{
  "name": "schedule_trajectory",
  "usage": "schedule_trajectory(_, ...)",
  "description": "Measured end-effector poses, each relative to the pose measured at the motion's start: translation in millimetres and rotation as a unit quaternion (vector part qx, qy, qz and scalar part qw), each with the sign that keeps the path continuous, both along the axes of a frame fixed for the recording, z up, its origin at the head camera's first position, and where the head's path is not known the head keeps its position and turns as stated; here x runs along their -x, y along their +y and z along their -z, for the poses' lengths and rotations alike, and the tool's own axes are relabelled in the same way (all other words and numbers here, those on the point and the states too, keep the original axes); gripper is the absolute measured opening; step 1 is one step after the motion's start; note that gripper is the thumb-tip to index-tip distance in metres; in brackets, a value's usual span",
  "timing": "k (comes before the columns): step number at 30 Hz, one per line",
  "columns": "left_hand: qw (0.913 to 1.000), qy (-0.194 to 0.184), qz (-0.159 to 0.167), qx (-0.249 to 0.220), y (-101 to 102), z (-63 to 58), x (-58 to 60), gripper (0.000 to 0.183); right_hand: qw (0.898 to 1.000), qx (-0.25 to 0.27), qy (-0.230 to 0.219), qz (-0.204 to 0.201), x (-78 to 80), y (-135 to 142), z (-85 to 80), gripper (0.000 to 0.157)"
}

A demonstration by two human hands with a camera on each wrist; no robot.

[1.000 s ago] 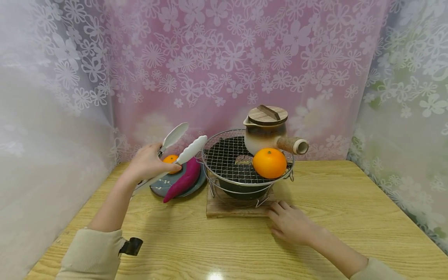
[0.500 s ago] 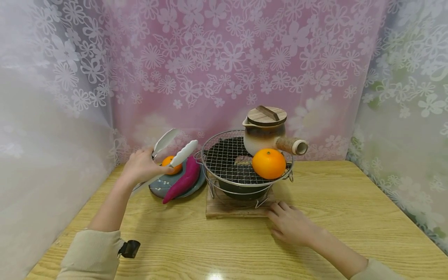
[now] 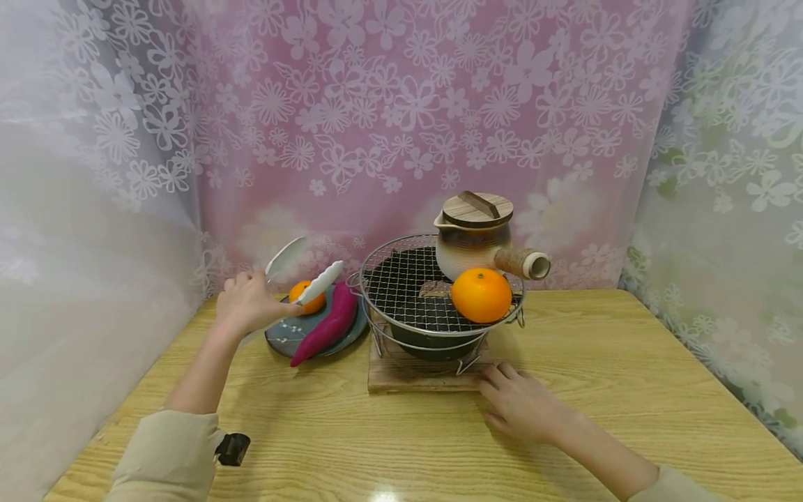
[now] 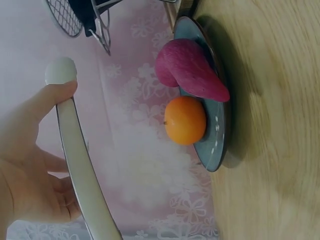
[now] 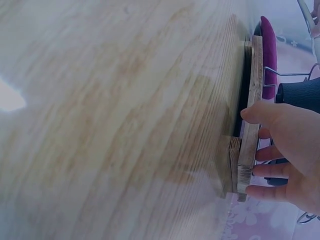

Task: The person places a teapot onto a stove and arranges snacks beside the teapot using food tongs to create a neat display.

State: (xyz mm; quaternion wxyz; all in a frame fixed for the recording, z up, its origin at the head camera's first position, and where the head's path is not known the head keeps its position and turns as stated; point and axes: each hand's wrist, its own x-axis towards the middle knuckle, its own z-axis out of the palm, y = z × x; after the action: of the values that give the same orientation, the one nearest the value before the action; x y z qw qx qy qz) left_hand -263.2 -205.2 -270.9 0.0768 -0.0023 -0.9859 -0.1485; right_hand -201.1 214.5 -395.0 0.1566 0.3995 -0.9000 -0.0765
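My left hand (image 3: 245, 303) grips a pair of tongs (image 3: 321, 282) with white scalloped tips, spread apart. The tongs hang above a blue-grey plate (image 3: 281, 338) at the left. On that plate lie a small orange (image 4: 185, 120) and a purple sweet potato (image 3: 329, 324); the tongs' near tip overlaps the orange in the head view. My right hand (image 3: 523, 408) holds the front right corner of a wooden board (image 3: 414, 381), thumb at its edge and fingertips on top, as the right wrist view shows. A round wire-mesh grill (image 3: 401, 279) stands on the board.
A larger orange (image 3: 482, 295) sits on the mesh at the front right. Behind it stands a clay teapot (image 3: 458, 258) with a wooden lid and a side handle pointing right. Floral curtains (image 3: 389, 104) close off the back and sides of the wooden table (image 3: 339, 446).
My left hand has moved left and down with the tongs, bringing their tips from beside the grill's rim to over the plate. The right hand stays on the board.
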Motion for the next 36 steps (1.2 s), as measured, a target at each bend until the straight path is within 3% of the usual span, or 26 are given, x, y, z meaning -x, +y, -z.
schedule_trajectory(18,0.9992,-0.012,-0.026,0.026,-11.2,27.6,13.8,0.099,1.000,0.000,-0.001,0.000,-2.5,-1.5,-2.1,0.041)
schedule_trajectory(24,0.9981,-0.027,-0.029,0.047,-15.9,36.5,19.6,0.092,1.000,-0.002,-0.003,0.005,-2.3,-1.1,-2.4,0.040)
schedule_trajectory(31,0.9960,-0.054,-0.051,0.050,-20.3,45.0,23.8,0.097,1.000,-0.006,0.000,0.003,-2.2,-1.7,-2.1,0.040)
schedule_trajectory(36,0.9956,-0.060,-0.047,0.055,-19.0,48.4,26.4,0.096,1.000,-0.001,0.000,0.003,-2.5,-2.5,-2.4,0.041)
